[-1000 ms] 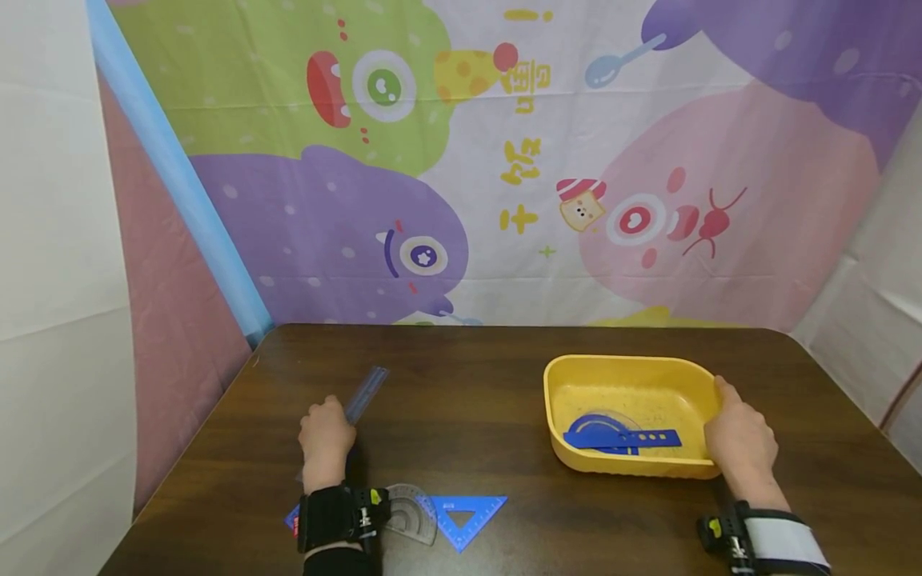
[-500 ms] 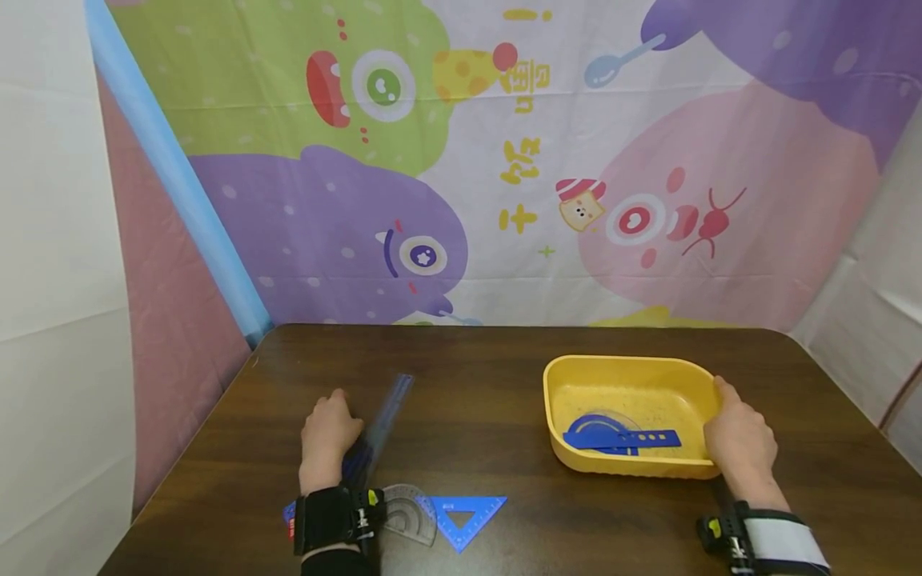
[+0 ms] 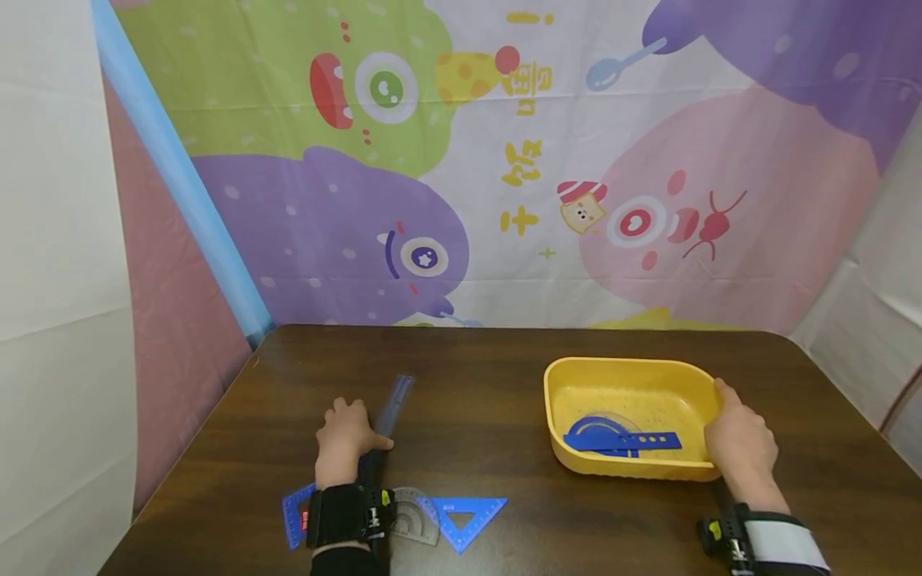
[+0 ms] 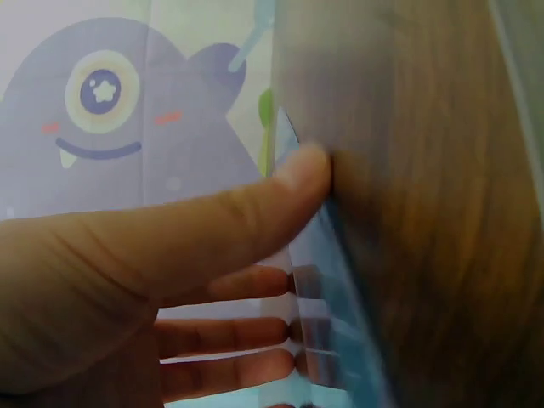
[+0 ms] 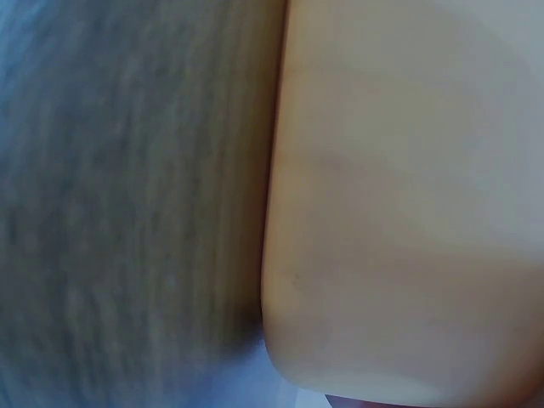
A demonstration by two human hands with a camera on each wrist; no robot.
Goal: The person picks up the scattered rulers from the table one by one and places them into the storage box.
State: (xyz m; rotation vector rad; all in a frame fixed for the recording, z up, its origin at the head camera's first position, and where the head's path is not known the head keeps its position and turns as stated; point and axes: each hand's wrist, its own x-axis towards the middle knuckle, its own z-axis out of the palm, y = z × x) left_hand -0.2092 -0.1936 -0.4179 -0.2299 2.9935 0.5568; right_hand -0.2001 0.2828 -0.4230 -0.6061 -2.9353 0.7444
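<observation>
My left hand (image 3: pixel 347 440) is spread at a clear ruler (image 3: pixel 395 404) lying slantwise on the table. In the left wrist view its thumb overlaps the ruler's edge (image 4: pixel 344 246), while the straight fingertips (image 4: pixel 276 330) meet the ruler from the other side. The wrist hides the ruler's near end. My right hand (image 3: pixel 742 440) grips the right wall of a yellow plastic bin (image 3: pixel 627 464). Inside the bin lie a blue strip with holes (image 3: pixel 655 441) and a blue protractor (image 3: pixel 596 428). The right wrist view shows the bin's outer wall (image 5: pixel 391 212); the hand is out of that view.
By my left wrist lie a clear protractor (image 3: pixel 416 516), a blue set square (image 3: pixel 471 516) and a partly hidden blue piece (image 3: pixel 294 516). The brown table (image 3: pixel 468 400) ends at a cartoon-printed cloth (image 3: pixel 504 272) behind.
The ruler has swung to the right and toward me. My left hand came off it to the left, then moved back right with its thumb spread over it. My right hand stays on the bin.
</observation>
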